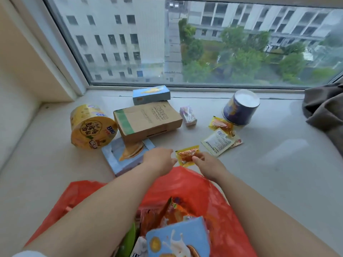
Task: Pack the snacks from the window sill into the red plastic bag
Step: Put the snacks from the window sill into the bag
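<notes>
The red plastic bag [194,186] lies open on the window sill [269,164] close to me, with a blue pastry box [178,240] and other packets inside. My right hand [206,164] pinches a small yellow snack packet [186,154] just beyond the bag's mouth. My left hand [159,160] hovers beside that packet, fingers loosely curled, holding nothing. Farther out lie a yellow noodle bowl [92,127] on its side, a brown paper bag [146,121], two blue pastry boxes [151,94] [122,156], a small pastel pack [187,115], an upturned blue cup [240,107] and more sachets [220,135].
The window glass [185,43] and its frame bound the sill at the back. A wall corner [27,80] closes the left side. Grey-brown cloth [324,112] lies bunched at the right edge.
</notes>
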Demonstrator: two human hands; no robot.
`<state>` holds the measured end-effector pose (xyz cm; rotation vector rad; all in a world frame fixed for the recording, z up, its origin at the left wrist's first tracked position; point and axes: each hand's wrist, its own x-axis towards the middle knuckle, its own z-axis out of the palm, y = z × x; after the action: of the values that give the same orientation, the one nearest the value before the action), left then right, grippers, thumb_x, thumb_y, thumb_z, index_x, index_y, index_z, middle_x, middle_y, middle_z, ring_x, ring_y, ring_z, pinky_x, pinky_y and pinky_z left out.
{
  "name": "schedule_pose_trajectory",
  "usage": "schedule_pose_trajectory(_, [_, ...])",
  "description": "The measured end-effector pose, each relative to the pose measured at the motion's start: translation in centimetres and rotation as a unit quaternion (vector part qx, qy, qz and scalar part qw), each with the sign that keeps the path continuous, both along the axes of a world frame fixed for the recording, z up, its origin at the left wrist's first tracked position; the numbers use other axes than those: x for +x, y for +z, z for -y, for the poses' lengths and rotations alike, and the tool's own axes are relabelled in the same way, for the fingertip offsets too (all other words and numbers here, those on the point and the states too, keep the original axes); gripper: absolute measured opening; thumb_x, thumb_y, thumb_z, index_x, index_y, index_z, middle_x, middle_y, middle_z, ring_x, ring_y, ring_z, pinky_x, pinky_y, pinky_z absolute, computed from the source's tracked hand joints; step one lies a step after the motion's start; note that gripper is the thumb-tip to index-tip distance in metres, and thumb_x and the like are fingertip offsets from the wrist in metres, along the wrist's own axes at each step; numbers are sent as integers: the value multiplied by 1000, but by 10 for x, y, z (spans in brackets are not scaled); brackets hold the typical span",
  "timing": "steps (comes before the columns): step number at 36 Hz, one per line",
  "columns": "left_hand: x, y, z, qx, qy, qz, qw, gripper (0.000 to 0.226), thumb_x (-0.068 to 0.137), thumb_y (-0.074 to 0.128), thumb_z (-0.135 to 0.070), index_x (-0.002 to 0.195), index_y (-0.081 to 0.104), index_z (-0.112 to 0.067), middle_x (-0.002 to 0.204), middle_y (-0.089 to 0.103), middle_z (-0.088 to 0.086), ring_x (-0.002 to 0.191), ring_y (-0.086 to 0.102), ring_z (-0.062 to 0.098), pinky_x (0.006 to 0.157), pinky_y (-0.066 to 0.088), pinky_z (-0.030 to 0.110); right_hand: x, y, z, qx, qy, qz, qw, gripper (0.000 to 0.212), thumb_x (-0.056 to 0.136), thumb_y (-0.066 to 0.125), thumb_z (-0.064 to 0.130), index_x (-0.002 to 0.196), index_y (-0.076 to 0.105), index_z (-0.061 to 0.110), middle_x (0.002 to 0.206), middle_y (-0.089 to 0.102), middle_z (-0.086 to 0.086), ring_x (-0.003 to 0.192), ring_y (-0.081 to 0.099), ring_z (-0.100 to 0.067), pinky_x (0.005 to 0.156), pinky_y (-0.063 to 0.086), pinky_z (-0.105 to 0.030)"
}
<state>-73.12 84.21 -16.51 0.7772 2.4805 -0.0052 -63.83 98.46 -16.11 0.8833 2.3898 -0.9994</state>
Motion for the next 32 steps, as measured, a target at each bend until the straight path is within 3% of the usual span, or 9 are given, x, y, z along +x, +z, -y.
schedule_pose_trajectory(7, [-16, -54, -70, 40, -15, -27, 999, 61, 89, 49, -57, 140, 37, -25, 140, 42, 0, 131, 39, 22, 98, 39, 38, -33, -45, -77, 150, -96, -18, 984, 41, 90, 52, 30, 128, 54, 16, 135, 49, -7, 123, 46, -26, 97, 41, -36])
schedule_pose_trajectory(11, [-19, -87, -88, 47, -9, -34, 998, 72, 81, 61, -57, 138, 34, -23, 143, 34, 1, 132, 31, 23, 101, 37, 38, -41, -66, -110, 223, -174, -13, 959, 58, 83, 59, 46, 131, 48, 15, 133, 44, -10, 125, 40, -28, 98, 39, -40])
schedule_pose_trajectory(16, [-30, -103, -109, 91, 60, 1, 994, 47, 84, 64, -45, 119, 46, -19, 121, 57, 4, 113, 53, 27, 83, 41, 34, -51, -98, -138, 234, -200, 2, 951, 105, 60, 68, 71, 140, 33, 12, 138, 38, -11, 130, 33, -29, 104, 33, -41])
schedule_pose_trajectory(18, [-38, -103, -118, 88, 52, -12, 995, 30, 87, 60, -43, 106, 52, -20, 114, 58, 4, 109, 54, 26, 77, 40, 33, -54, -107, -146, 230, -198, 1, 953, 113, 53, 69, 75, 139, 33, 13, 138, 38, -11, 131, 32, -29, 106, 31, -40])
schedule_pose_trajectory(21, [-48, -103, -130, 85, 8, -84, 993, 19, 93, 51, -34, 106, 56, -21, 114, 52, 3, 113, 49, 25, 79, 36, 33, -56, -108, -157, 225, -162, 5, 961, 111, 52, 72, 73, 137, 33, 13, 137, 37, -10, 131, 31, -28, 106, 31, -40])
schedule_pose_trajectory(26, [-62, -91, -159, 185, 8, -203, 962, 38, 95, 43, -44, 114, 58, -15, 127, 44, 4, 117, 39, 27, 83, 33, 36, -47, -102, -173, 242, -107, 10, 964, 110, 55, 76, 66, 138, 30, 13, 138, 36, -9, 130, 33, -27, 103, 33, -39])
schedule_pose_trajectory(28, [-71, -81, -174, 240, 52, -196, 949, 43, 97, 41, -44, 114, 59, -9, 130, 42, 6, 120, 36, 28, 92, 33, 38, -44, -100, -181, 225, -126, 19, 966, 108, 56, 77, 64, 137, 30, 11, 138, 38, -9, 131, 35, -28, 104, 33, -39])
schedule_pose_trajectory(32, [-93, -67, -197, 283, 122, -143, 941, 48, 98, 37, -45, 112, 62, -7, 135, 35, 6, 127, 29, 25, 103, 28, 36, -42, -99, -191, 159, -146, 18, 976, 82, 62, 79, 54, 122, 41, 13, 127, 51, -5, 122, 48, -25, 97, 37, -37])
